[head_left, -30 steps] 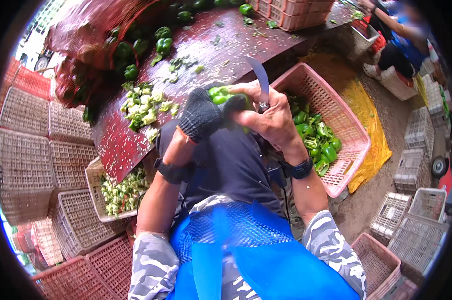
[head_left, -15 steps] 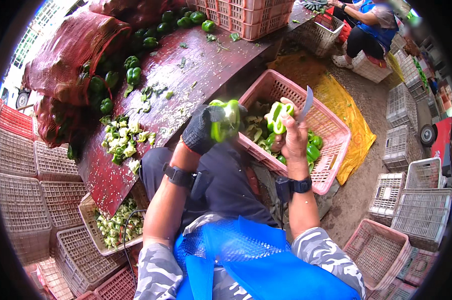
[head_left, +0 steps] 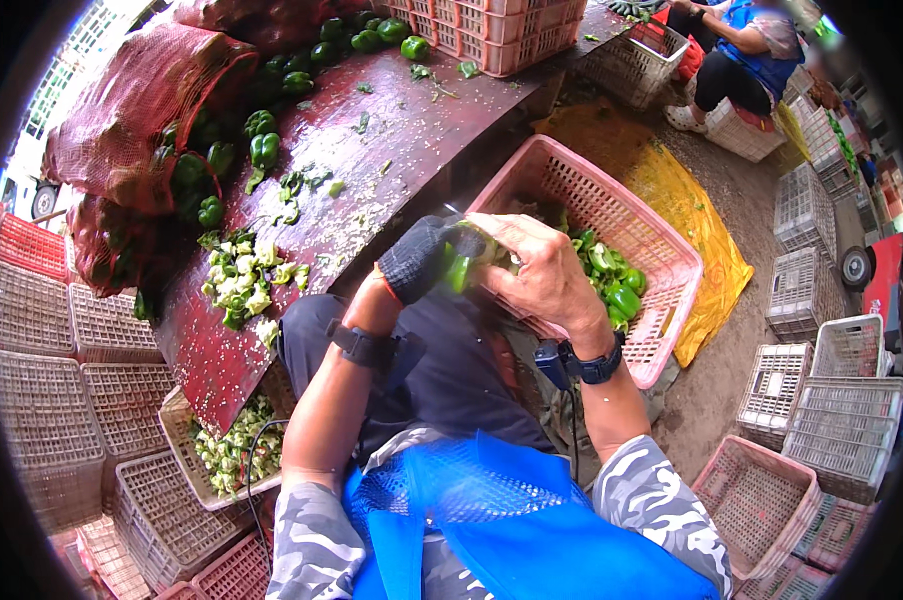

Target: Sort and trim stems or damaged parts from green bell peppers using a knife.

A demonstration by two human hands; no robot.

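My left hand (head_left: 411, 262), in a black glove, is closed around a green bell pepper piece (head_left: 458, 272) above my lap. My bare right hand (head_left: 543, 268) is up against that same piece, its fingers curled. Only a small glint of the knife (head_left: 451, 209) shows beyond the fingers; the rest is hidden. Motion blurs the spot where the hands meet. Just beyond my right hand, a pink plastic crate (head_left: 686, 300) contains cut green pepper pieces (head_left: 616, 285).
A dark red tabletop (head_left: 391, 130) holds pepper cores (head_left: 243, 275), whole green peppers (head_left: 264, 150) and red mesh sacks (head_left: 151, 110). Below it stands a crate of cores (head_left: 221, 490). Stacked crates (head_left: 41, 400) flank both sides. Another person (head_left: 746, 60) sits at the far right.
My right hand has moved left from over the pink crate to the pepper piece in my left hand. The pepper half it held and most of the knife no longer show.
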